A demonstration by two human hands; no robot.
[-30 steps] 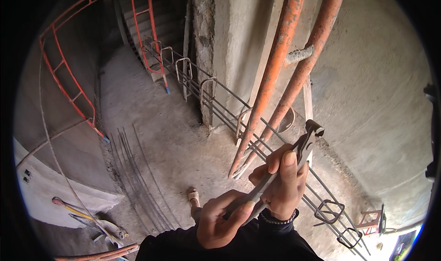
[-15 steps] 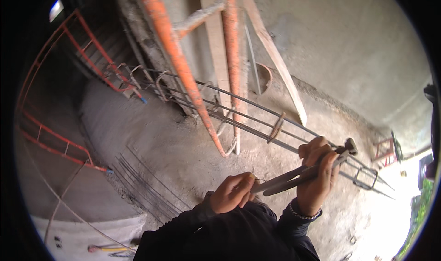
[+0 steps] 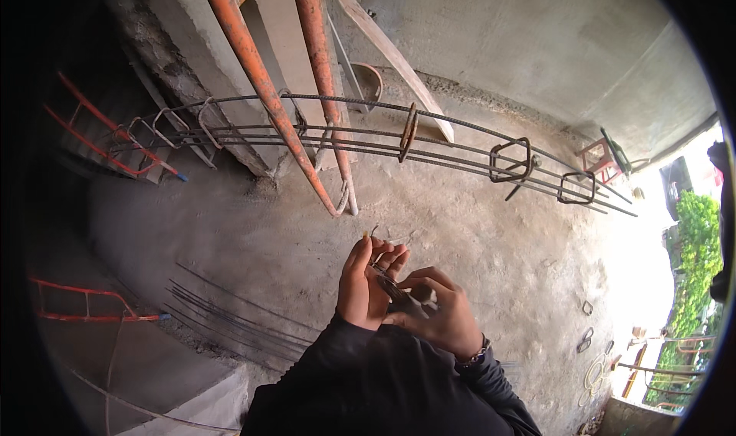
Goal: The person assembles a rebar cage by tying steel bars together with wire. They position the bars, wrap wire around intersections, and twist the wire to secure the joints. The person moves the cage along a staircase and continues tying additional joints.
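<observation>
On my side of the cage point(image 3: 407, 137), my right hand point(image 3: 446, 313) grips the pincers point(image 3: 405, 298), slanting toward my half-curled left hand point(image 3: 360, 286), hold undetermined.

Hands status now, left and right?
Left hand: fingers part-curled beside the metal pincers; whether it grips anything cannot be told.
Right hand: closed, holding the metal pincers.
</observation>
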